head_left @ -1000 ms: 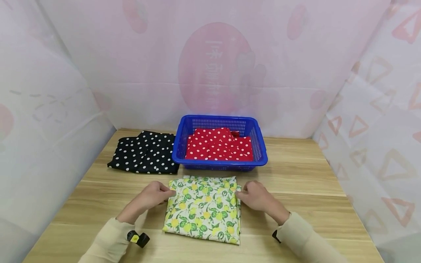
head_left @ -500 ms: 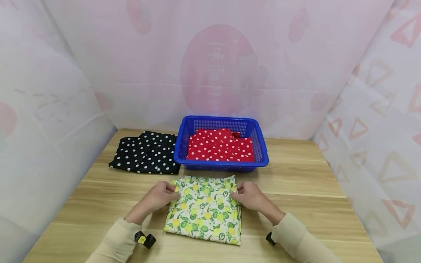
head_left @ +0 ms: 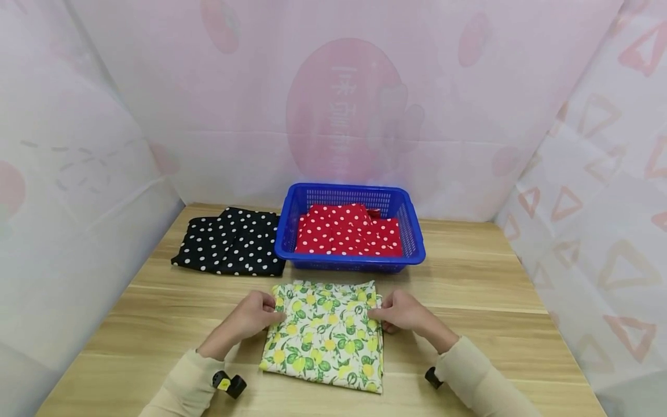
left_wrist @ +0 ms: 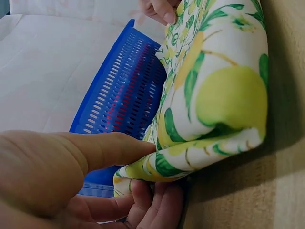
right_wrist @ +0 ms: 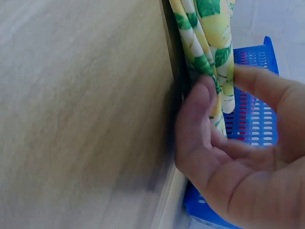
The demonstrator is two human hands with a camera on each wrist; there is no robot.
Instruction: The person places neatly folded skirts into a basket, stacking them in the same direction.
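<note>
A folded cloth (head_left: 323, 339) with a lemon-and-leaf print on white lies on the table in front of the basket. My left hand (head_left: 253, 315) pinches its left edge near the upper corner; the left wrist view shows the thumb (left_wrist: 114, 149) on top and curled fingers underneath the folded layers (left_wrist: 190, 160). At the right edge, my right hand (head_left: 405, 313) holds the cloth the same way. In the right wrist view the layers (right_wrist: 209, 52) sit between the thumb (right_wrist: 259, 83) and curled fingers (right_wrist: 195, 114). Parts of both hands' fingers are hidden beneath the cloth in the head view.
Behind the cloth stands a blue perforated plastic basket (head_left: 350, 260) holding a red polka-dot cloth (head_left: 346, 231). A folded black polka-dot cloth (head_left: 229, 243) lies left of it, touching or nearly touching. Printed fabric walls (head_left: 458, 174) enclose the wooden table (head_left: 479, 278).
Both hands first moved slightly inward over the cloth's edges; the right then shifted back a little to the right. The cloth has slid slightly toward me. Basket and other cloths stay put.
</note>
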